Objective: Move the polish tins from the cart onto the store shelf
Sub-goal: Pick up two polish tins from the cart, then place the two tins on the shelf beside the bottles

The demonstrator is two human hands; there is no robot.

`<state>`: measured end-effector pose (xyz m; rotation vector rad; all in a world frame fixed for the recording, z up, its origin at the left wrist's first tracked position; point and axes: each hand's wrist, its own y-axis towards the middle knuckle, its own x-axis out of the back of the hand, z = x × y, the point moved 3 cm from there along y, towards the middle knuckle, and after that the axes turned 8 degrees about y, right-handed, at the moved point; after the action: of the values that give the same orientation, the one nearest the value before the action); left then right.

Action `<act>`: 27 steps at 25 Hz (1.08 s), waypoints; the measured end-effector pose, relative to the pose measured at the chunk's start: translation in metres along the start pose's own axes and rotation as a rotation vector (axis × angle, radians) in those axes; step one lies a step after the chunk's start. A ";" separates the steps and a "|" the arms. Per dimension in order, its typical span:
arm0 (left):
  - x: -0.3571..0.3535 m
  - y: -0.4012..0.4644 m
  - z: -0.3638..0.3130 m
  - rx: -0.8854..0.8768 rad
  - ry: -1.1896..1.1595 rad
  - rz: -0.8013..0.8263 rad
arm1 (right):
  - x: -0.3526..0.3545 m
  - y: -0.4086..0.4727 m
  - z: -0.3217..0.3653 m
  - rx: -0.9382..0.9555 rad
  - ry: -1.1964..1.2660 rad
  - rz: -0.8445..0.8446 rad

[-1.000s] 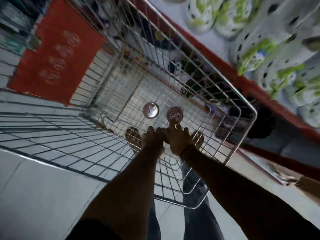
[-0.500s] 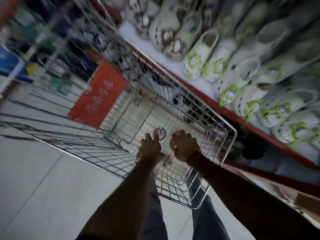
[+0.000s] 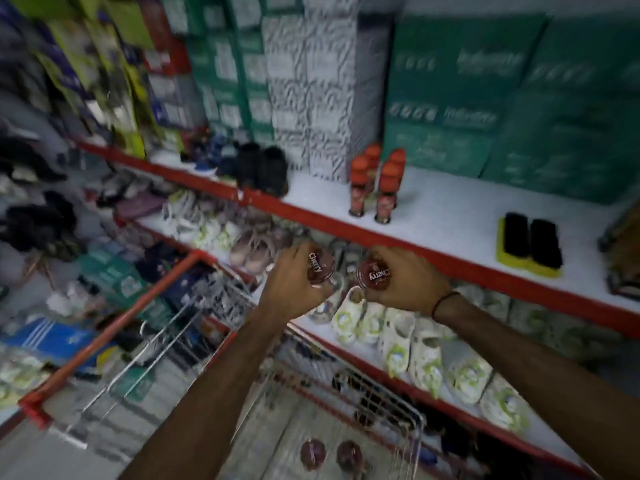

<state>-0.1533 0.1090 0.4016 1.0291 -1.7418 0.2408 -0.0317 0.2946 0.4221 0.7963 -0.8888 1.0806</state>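
My left hand point(image 3: 292, 285) grips a round dark-red polish tin point(image 3: 319, 267) with white lettering. My right hand point(image 3: 407, 282) grips a second, matching polish tin point(image 3: 375, 273). Both hands are raised side by side just below the red front edge of the white store shelf point(image 3: 443, 206). Two more polish tins point(image 3: 313, 453) point(image 3: 349, 455) lie on the floor of the wire cart point(image 3: 412, 427) at the bottom of the view.
On the shelf stand several orange-capped bottles point(image 3: 377, 185), black shoes point(image 3: 263, 166), a pair of black brushes on a yellow base point(image 3: 530, 242) and stacked green boxes point(image 3: 502, 98) behind. White-and-green clogs point(image 3: 398, 341) fill the lower shelf.
Both hands have lifted out of the cart, each with a tin, up toward the shelf. The view has swung from the cart floor up to the shelving.
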 end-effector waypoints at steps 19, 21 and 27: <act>-0.119 0.169 -0.197 -0.298 -0.079 0.256 | 0.104 0.041 -0.187 -0.333 -0.374 -0.085; -0.125 0.182 -0.198 -0.289 -0.088 0.251 | 0.104 0.052 -0.201 -0.353 -0.396 -0.095; -0.141 0.211 -0.199 -0.217 -0.033 0.279 | 0.105 0.068 -0.221 -0.345 -0.398 -0.136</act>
<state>-0.1616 0.4302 0.4315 0.6366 -1.8939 0.2050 -0.0286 0.5488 0.4289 0.7790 -1.2964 0.6315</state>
